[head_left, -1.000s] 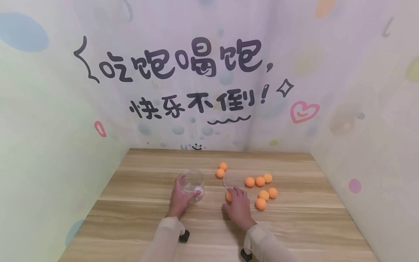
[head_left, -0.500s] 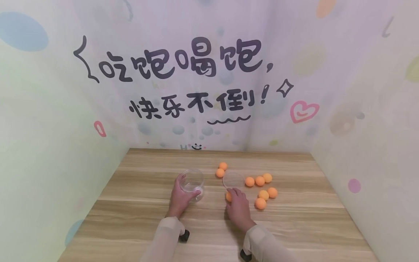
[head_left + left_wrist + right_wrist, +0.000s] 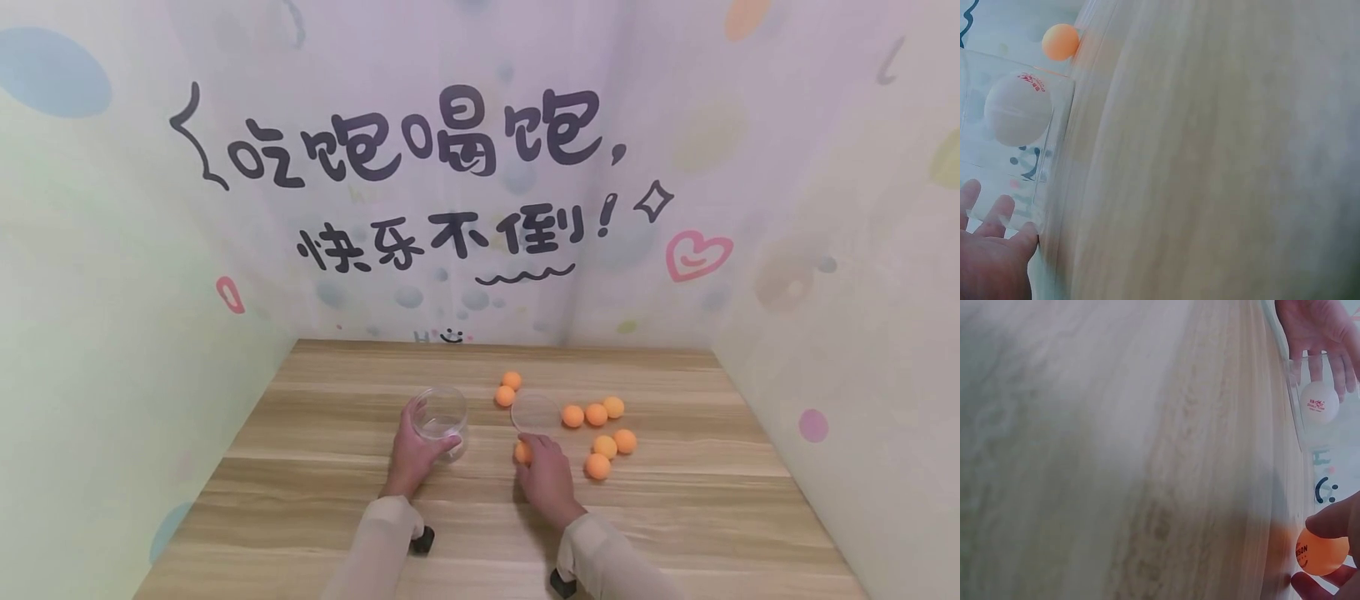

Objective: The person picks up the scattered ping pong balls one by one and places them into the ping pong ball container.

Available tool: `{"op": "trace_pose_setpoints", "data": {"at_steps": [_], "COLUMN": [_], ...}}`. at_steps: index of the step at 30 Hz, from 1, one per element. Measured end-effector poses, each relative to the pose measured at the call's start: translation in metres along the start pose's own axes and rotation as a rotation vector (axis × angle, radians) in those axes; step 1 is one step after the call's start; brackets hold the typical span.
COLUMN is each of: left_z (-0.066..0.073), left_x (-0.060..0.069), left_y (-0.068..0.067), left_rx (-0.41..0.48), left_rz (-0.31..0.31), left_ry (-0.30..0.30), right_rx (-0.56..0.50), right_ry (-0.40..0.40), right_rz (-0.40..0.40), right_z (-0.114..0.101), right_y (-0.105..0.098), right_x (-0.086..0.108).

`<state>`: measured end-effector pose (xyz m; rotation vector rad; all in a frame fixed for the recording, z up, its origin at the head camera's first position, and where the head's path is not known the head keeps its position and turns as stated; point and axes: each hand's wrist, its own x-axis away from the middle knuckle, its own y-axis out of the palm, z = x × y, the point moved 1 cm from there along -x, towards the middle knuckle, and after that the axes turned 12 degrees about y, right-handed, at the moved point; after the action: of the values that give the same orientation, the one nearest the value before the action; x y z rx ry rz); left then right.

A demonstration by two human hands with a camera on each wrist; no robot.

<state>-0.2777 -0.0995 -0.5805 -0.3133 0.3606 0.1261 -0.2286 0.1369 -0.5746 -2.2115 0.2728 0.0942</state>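
My left hand (image 3: 412,457) grips a clear round jar (image 3: 441,427) that stands upright on the table. Through its wall a white ping-pong ball (image 3: 1018,109) with red print shows at the bottom. To the right of the jar, my right hand (image 3: 550,479) pinches an orange ping-pong ball (image 3: 522,452). Dark lettering on this ball faces the right wrist camera, with fingers (image 3: 1335,519) above and below it. Just beyond my right hand lies a clear round lid (image 3: 536,412), its near edge hidden by the fingers.
Two orange balls (image 3: 506,396) touch each other behind the lid. A row of several more (image 3: 596,415) lies to its right, with another cluster (image 3: 604,447) nearer me. Printed walls (image 3: 450,317) enclose the wooden table (image 3: 337,392) at the back and sides.
The right hand's fingertips and the orange ball by them have shifted slightly to the left and toward me. The left hand and the jar have stayed in place.
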Motion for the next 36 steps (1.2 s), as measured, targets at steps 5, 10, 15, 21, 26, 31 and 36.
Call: {"op": "trace_pose_setpoints", "data": {"at_steps": [5, 10, 15, 21, 26, 31, 36], "left_z": [0.0, -0.001, -0.001, 0.004, 0.003, 0.003, 0.005], "left_x": [0.0, 0.0, 0.0, 0.001, 0.001, 0.0, -0.001], "left_y": [0.0, 0.001, 0.002, 0.0, -0.003, -0.003, -0.003], "left_rx": [-0.002, 0.02, 0.035, 0.031, 0.028, 0.04, 0.041], "left_rz": [-0.001, 0.002, 0.001, -0.003, -0.017, -0.035, -0.035], "left_ry": [-0.009, -0.003, 0.011, 0.01, -0.002, -0.002, 0.009], "right_rx": [-0.036, -0.058, -0.057, -0.069, -0.089, -0.107, -0.14], "right_ry": [0.001, 0.006, 0.013, 0.023, 0.017, -0.011, -0.024], "right_rz": [0.004, -0.001, -0.005, -0.006, -0.01, 0.015, 0.035], "right_z": [-0.004, -0.009, -0.01, -0.009, -0.01, -0.013, -0.018], "right_y": [0.0, -0.002, -0.002, 0.001, 0.002, 0.003, 0.004], "right_x": [0.001, 0.002, 0.003, 0.003, 0.003, 0.001, 0.0]}}
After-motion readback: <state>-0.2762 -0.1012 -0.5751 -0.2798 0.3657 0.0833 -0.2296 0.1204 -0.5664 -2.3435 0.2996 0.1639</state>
